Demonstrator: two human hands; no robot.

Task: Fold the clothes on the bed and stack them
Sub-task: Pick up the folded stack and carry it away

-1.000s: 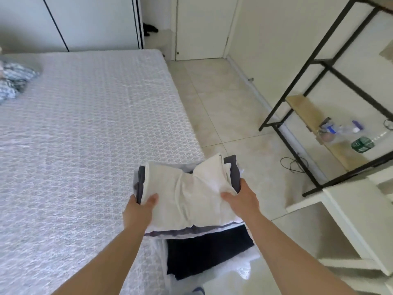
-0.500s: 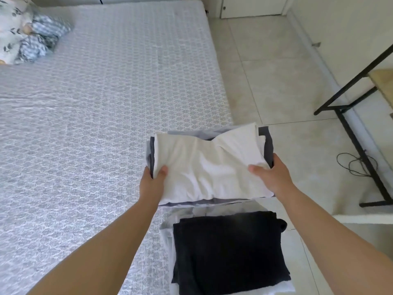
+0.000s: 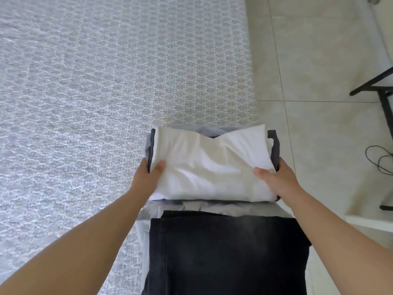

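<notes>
A stack of folded clothes (image 3: pixel 212 167), white garment on top with grey and pale layers under it, is held above the bed's corner. My left hand (image 3: pixel 150 177) grips its left edge, thumb on top. My right hand (image 3: pixel 276 179) grips its right edge, thumb on the white cloth. Below and nearer to me lies a second pile topped by a folded black garment (image 3: pixel 227 252) over pale cloth, on the corner of the bed (image 3: pixel 85 103). The fingers of both hands are hidden under the stack.
The bed's patterned grey cover fills the left of the view. Tiled floor (image 3: pixel 319 60) lies to the right. A black metal rack leg (image 3: pixel 385 107) and a loose black cable (image 3: pixel 380 158) are at the far right, with a white board edge (image 3: pixel 370 220) below.
The view has tilted further down, so the pillows and door are out of sight. The held stack has come closer to the black-topped pile. Both hands keep the same grip.
</notes>
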